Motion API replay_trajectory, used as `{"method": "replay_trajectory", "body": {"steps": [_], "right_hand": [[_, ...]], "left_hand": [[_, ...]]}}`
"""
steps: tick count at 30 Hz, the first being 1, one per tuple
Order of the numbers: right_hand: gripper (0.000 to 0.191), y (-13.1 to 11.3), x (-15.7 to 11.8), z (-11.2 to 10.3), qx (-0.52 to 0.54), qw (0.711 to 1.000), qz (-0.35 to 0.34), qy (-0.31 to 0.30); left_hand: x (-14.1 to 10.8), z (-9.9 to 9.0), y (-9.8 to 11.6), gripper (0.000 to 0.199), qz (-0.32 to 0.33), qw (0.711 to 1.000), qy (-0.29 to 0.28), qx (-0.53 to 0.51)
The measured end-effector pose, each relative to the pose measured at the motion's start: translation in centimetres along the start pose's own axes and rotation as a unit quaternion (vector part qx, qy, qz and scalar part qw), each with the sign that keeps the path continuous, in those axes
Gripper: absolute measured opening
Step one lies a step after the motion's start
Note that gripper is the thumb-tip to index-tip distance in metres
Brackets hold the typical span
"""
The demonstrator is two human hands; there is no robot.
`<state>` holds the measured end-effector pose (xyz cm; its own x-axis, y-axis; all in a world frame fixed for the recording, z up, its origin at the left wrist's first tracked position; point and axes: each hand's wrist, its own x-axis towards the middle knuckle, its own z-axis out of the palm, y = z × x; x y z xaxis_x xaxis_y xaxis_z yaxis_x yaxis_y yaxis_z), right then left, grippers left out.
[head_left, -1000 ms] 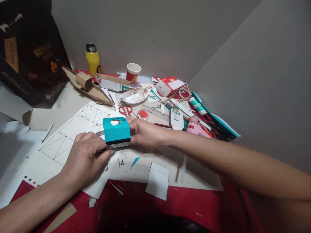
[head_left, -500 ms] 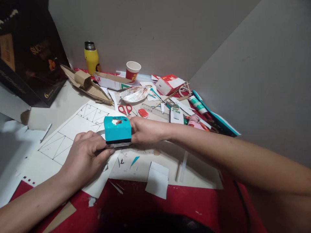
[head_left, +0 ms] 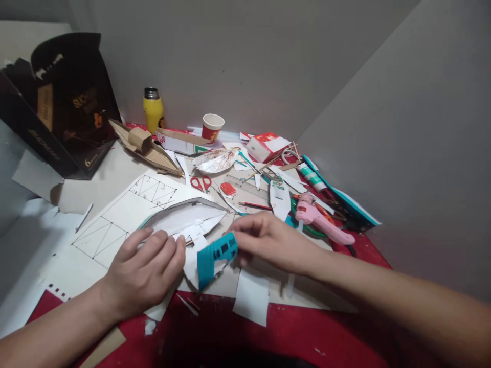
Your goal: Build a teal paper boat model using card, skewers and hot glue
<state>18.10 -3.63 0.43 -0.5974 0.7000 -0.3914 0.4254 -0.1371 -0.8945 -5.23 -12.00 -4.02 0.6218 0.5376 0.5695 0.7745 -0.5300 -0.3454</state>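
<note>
My right hand (head_left: 274, 243) is closed in a pinch on the upper right edge of a teal card piece (head_left: 207, 268), which is bent, printed in black and has a ragged cutout. White inner card shows along its left side. My left hand (head_left: 151, 271) has its fingers curled round the near side of a pointed white card boat hull (head_left: 187, 217). That hull lies open side up, its tip to the right, over a drawn sheet (head_left: 115, 209). A small dark bit by the left fingertips is too small to make out.
Behind are red-handled scissors (head_left: 200, 183), a ruler (head_left: 245, 187), a pencil (head_left: 255, 206), a foil-like hull (head_left: 215, 160) and a brown cardboard boat (head_left: 148, 148). A pink glue gun (head_left: 324, 222) lies right. A paper cup (head_left: 213, 128), yellow bottle (head_left: 153, 112) and dark box (head_left: 76, 117) stand further back.
The teal card piece has come off the hull and moved toward me and right, turning in my right hand. The hull's inside is now exposed. My left hand stays near it.
</note>
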Motion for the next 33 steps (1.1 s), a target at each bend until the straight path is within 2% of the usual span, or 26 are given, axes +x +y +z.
{"method": "replay_trajectory", "body": {"steps": [2, 5, 9, 13, 15, 17, 19, 21, 23, 25, 26, 27, 30, 32, 33], "right_hand": [[0.029, 1.1, 0.0, 0.9, 0.066, 0.992, 0.078, -0.074], [0.029, 2.1, 0.6, 2.2, 0.152, 0.974, 0.118, -0.121], [0.033, 2.6, 1.7, 3.0, 0.233, 0.954, 0.139, -0.126], [0.047, 2.7, 2.7, 2.7, 0.247, 0.949, 0.163, -0.112], [0.050, 2.4, 2.9, 2.1, 0.217, 0.958, 0.161, -0.094], [0.046, 1.7, 3.0, 1.1, 0.159, 0.978, 0.127, -0.055], [0.039, 0.4, 3.1, -0.3, 0.081, 0.995, 0.053, 0.027], [0.035, -1.5, 3.5, -1.7, -0.002, 0.992, -0.041, 0.123], [0.032, -3.7, 4.7, -2.6, -0.083, 0.969, -0.138, 0.187], [0.020, -5.9, 6.9, -2.6, -0.182, 0.929, -0.237, 0.218], [0.016, -7.0, 8.4, -2.3, -0.244, 0.900, -0.282, 0.226], [0.023, -7.9, 10.1, -1.8, -0.319, 0.864, -0.318, 0.225], [0.053, -10.1, 15.8, 0.5, -0.397, 0.822, -0.363, 0.186], [0.057, -10.8, 19.4, 2.1, -0.521, 0.744, -0.389, 0.155], [0.057, -11.0, 20.9, 2.7, -0.555, 0.716, -0.400, 0.138]], "left_hand": [[-0.1, 0.1, 0.3, 0.015, 0.011, 1.000, 0.005, 0.017], [-0.2, 0.4, 0.5, 0.017, 0.016, 1.000, 0.009, 0.015], [-0.3, 0.8, 0.3, 0.020, -0.006, 1.000, 0.008, -0.017], [0.1, 1.0, -0.2, 0.023, -0.055, 0.996, -0.015, -0.065], [0.3, 1.1, -0.4, 0.024, -0.088, 0.992, -0.022, -0.084], [0.5, 1.1, -0.5, 0.023, -0.122, 0.986, -0.030, -0.107], [0.6, 1.2, -0.6, 0.022, -0.144, 0.980, -0.037, -0.131], [0.5, 1.4, -0.6, 0.024, -0.148, 0.978, -0.028, -0.142], [0.4, 1.7, -0.5, 0.028, -0.141, 0.981, -0.005, -0.135], [0.2, 2.0, -0.4, 0.030, -0.131, 0.983, 0.015, -0.125], [0.1, 2.1, -0.3, 0.029, -0.128, 0.984, 0.021, -0.122], [0.0, 2.3, -0.3, 0.029, -0.127, 0.984, 0.025, -0.121], [-0.3, 2.7, -0.1, 0.025, -0.133, 0.983, 0.029, -0.122], [-0.4, 3.0, -0.1, 0.024, -0.136, 0.983, 0.041, -0.117], [-0.4, 3.2, 0.0, 0.023, -0.136, 0.983, 0.049, -0.115]]}}
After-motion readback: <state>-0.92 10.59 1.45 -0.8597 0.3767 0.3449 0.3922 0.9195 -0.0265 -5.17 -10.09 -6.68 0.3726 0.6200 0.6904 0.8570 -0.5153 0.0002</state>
